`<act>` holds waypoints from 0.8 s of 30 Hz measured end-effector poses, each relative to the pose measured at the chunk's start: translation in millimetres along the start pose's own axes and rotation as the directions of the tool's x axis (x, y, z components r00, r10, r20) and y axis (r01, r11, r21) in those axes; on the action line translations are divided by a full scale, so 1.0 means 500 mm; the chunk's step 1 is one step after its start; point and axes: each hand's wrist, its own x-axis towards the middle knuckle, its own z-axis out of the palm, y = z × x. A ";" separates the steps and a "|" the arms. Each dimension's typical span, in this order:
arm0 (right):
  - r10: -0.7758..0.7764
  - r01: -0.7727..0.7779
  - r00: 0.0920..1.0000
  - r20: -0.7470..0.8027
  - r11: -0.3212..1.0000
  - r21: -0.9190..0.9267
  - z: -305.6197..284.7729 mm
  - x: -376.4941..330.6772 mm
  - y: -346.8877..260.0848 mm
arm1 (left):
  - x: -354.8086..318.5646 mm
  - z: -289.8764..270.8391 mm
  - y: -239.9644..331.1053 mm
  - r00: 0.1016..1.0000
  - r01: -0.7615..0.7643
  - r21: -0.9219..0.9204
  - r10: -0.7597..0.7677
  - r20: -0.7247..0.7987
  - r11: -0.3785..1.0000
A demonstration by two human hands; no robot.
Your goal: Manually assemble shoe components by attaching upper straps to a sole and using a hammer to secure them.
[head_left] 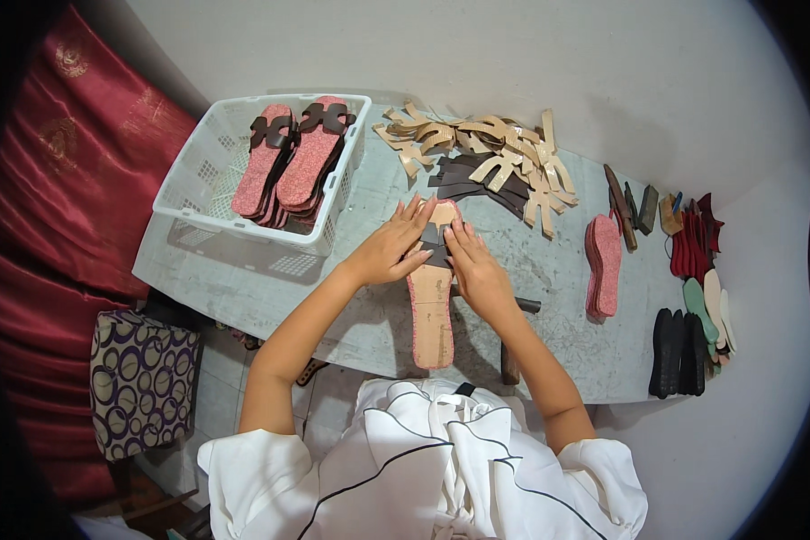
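A sandal sole (430, 315) lies near the table's front edge with its tan underside up and pink edging folded around the rim. Dark brown strap ends (434, 255) lie across its front half. My left hand (394, 245) rests on the left side of that front half, fingers stretched out and thumb over the strap. On the opposite side my right hand (479, 274) lies flat, its fingertips against the sole's edge and strap. Both hands are open, pressing or resting rather than gripping. Part of the straps is hidden beneath the fingers.
A white plastic basket (346, 166) at the left holds stacked pink sandals. Cut beige straps (513, 139) and dark brown straps (477, 184) are heaped behind my hands. A hammer (510, 360) lies under my right forearm. Further right are pink soles (603, 265) and black soles (677, 351).
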 end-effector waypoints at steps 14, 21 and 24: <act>0.106 -0.095 0.993 0.042 0.975 -0.200 0.009 -0.005 -0.053 | -0.005 0.007 -0.004 1.000 0.020 -0.032 -0.020 0.001 0.999; 0.114 -0.099 0.992 0.049 0.967 -0.233 0.010 -0.005 -0.054 | 0.000 0.002 0.004 1.000 0.022 -0.015 -0.022 0.007 1.000; 0.108 -0.094 0.993 0.047 0.967 -0.235 0.010 -0.005 -0.054 | -0.003 0.003 0.002 1.000 0.024 -0.010 -0.024 0.010 1.000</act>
